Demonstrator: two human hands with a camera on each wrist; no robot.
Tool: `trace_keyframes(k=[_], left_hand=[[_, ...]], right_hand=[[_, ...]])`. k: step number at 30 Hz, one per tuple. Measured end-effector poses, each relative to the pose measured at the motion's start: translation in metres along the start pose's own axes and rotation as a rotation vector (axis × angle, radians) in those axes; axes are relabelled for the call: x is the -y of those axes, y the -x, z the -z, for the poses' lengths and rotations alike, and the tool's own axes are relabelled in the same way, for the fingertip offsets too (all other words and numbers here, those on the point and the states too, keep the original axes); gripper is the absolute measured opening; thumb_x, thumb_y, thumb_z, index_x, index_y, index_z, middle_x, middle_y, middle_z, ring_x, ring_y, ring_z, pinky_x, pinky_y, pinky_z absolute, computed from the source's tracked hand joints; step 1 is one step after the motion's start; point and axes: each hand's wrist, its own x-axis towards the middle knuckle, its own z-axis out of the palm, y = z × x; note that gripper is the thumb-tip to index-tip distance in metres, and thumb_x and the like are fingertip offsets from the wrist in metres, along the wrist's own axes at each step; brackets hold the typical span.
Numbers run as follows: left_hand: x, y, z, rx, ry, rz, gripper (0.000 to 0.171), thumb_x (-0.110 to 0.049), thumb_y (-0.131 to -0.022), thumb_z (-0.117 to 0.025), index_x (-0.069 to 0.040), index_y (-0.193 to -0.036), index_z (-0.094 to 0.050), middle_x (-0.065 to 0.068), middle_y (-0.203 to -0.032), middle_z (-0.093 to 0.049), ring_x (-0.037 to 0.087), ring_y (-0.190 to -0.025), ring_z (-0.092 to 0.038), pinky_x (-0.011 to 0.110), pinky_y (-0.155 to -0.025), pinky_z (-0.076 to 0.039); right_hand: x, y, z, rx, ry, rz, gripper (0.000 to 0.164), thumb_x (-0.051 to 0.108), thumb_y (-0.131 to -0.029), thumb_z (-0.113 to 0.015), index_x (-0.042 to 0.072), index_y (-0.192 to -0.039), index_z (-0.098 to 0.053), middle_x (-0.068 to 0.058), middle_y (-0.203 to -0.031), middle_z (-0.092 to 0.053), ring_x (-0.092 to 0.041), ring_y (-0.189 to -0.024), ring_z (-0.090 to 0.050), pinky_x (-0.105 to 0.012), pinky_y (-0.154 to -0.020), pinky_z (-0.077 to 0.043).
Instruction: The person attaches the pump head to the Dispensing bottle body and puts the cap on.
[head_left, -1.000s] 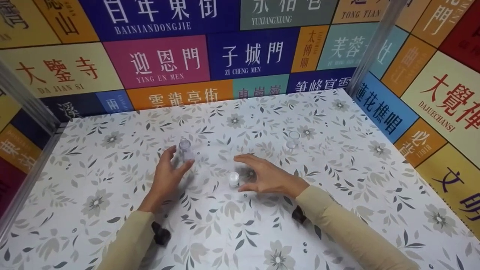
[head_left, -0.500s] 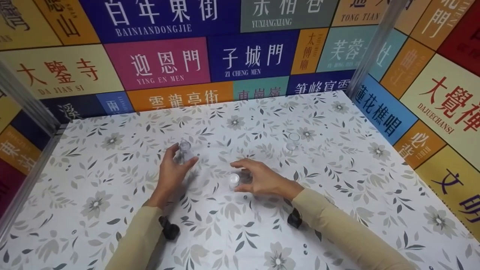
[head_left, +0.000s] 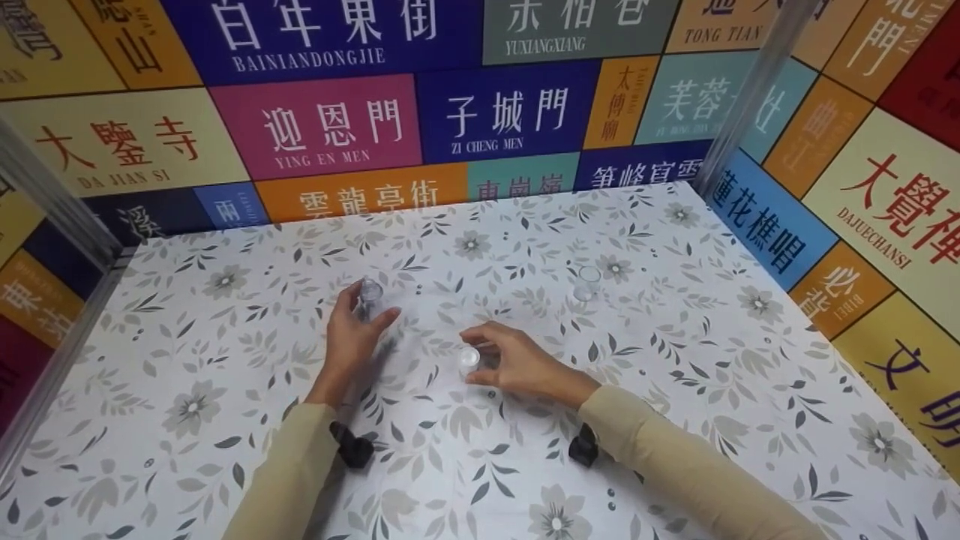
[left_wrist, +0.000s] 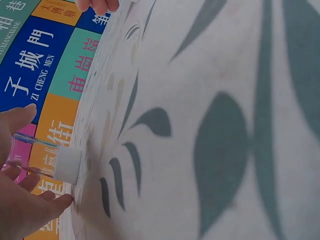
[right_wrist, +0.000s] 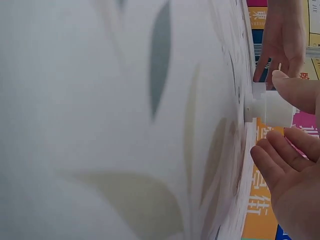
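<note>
In the head view, a small container with a round white top [head_left: 469, 356] stands on the patterned cloth. My right hand [head_left: 517, 364] curves around its right side, thumb and fingers spread apart. In the right wrist view, gaps show between the white container [right_wrist: 278, 108] and my thumb and fingertips. To the left stands a clear, round-topped vessel [head_left: 370, 290]. My left hand [head_left: 352, 330] reaches round it, fingers along its far left side and thumb held away on the right. The left wrist view shows its white base [left_wrist: 68, 165] down near the cloth.
A clear glass-like cup [head_left: 587, 283] stands farther back on the right. A white cloth with grey leaves and flowers [head_left: 450, 465] covers the table. Printed panels [head_left: 322, 127] rise behind the table and along its right side [head_left: 900, 195].
My left hand has moved slightly right and forward, closer around the clear vessel. My right hand has moved left, its thumb and fingers nearer the white-topped container.
</note>
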Motion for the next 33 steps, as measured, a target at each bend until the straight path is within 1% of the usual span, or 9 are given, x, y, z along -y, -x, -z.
trace_keyframes(k=[5, 9, 13, 16, 19, 25, 29, 33], left_hand=[[-0.0002, -0.0014, -0.0041, -0.008, 0.046, -0.005, 0.072, -0.015, -0.087, -0.078, -0.002, -0.148, -0.040, 0.020, -0.156, -0.042, 0.035, -0.149, -0.034, 0.041, -0.123, -0.028], [-0.0002, -0.0025, -0.0063, -0.032, 0.078, -0.003, 0.068, -0.012, -0.087, -0.077, 0.000, -0.144, -0.044, 0.022, -0.152, -0.046, 0.035, -0.146, -0.039, 0.039, -0.121, -0.032], [-0.0002, -0.0028, -0.0076, -0.049, 0.086, 0.009, 0.065, -0.009, -0.087, -0.076, 0.001, -0.143, -0.046, 0.023, -0.151, -0.047, 0.036, -0.144, -0.041, 0.040, -0.120, -0.033], [-0.0002, -0.0024, -0.0089, -0.061, 0.084, 0.021, 0.062, -0.009, -0.088, -0.075, -0.001, -0.143, -0.047, 0.022, -0.150, -0.049, 0.035, -0.143, -0.043, 0.040, -0.120, -0.034], [0.0004, -0.0019, -0.0098, -0.071, 0.076, 0.035, 0.058, -0.010, -0.090, -0.073, -0.004, -0.142, -0.049, 0.021, -0.150, -0.050, 0.034, -0.142, -0.044, 0.040, -0.119, -0.035], [0.0017, -0.0010, -0.0073, -0.065, 0.089, 0.079, 0.054, -0.012, -0.094, -0.069, -0.006, -0.143, -0.049, 0.020, -0.150, -0.049, 0.033, -0.142, -0.044, 0.040, -0.119, -0.036], [0.0031, -0.0011, -0.0059, -0.067, 0.075, 0.091, 0.053, -0.015, -0.094, -0.069, -0.008, -0.143, -0.050, 0.019, -0.148, -0.051, 0.032, -0.140, -0.046, 0.040, -0.118, -0.037], [0.0040, 0.0001, -0.0065, -0.068, 0.063, 0.103, 0.053, -0.018, -0.095, -0.068, -0.011, -0.144, -0.050, 0.017, -0.146, -0.053, 0.031, -0.138, -0.049, 0.039, -0.115, -0.041]], right_hand=[[0.0030, 0.0008, -0.0002, -0.023, -0.063, -0.065, 0.060, 0.015, -0.083, -0.081, 0.004, -0.137, -0.055, -0.013, -0.136, -0.061, -0.030, -0.125, -0.061, -0.040, -0.109, -0.046], [0.0037, 0.0001, -0.0007, -0.041, -0.065, -0.093, 0.056, 0.014, -0.083, -0.081, 0.005, -0.133, -0.059, -0.011, -0.131, -0.064, -0.028, -0.120, -0.064, -0.038, -0.106, -0.049], [0.0032, -0.0007, -0.0025, -0.043, -0.058, -0.090, 0.047, 0.011, -0.084, -0.080, 0.005, -0.127, -0.063, -0.010, -0.122, -0.068, -0.026, -0.114, -0.067, -0.034, -0.100, -0.053], [0.0030, -0.0012, -0.0036, -0.048, -0.061, -0.091, 0.040, 0.010, -0.084, -0.080, 0.006, -0.121, -0.066, -0.008, -0.115, -0.071, -0.024, -0.110, -0.069, -0.032, -0.098, -0.054], [0.0028, -0.0018, -0.0041, -0.057, -0.063, -0.106, 0.035, 0.010, -0.083, -0.080, 0.009, -0.116, -0.069, -0.006, -0.111, -0.072, -0.022, -0.108, -0.070, -0.031, -0.097, -0.054], [0.0050, -0.0027, -0.0025, -0.072, -0.039, -0.100, 0.030, 0.010, -0.084, -0.079, 0.011, -0.112, -0.070, -0.005, -0.109, -0.072, -0.022, -0.106, -0.070, -0.032, -0.096, -0.055], [0.0073, -0.0037, -0.0019, -0.087, -0.024, -0.117, 0.029, 0.010, -0.084, -0.079, 0.013, -0.111, -0.070, -0.003, -0.108, -0.073, -0.021, -0.104, -0.070, -0.032, -0.095, -0.055], [0.0063, -0.0042, -0.0044, -0.096, -0.029, -0.098, 0.027, 0.010, -0.085, -0.078, 0.012, -0.110, -0.069, -0.005, -0.108, -0.073, -0.021, -0.104, -0.071, -0.032, -0.095, -0.056]])
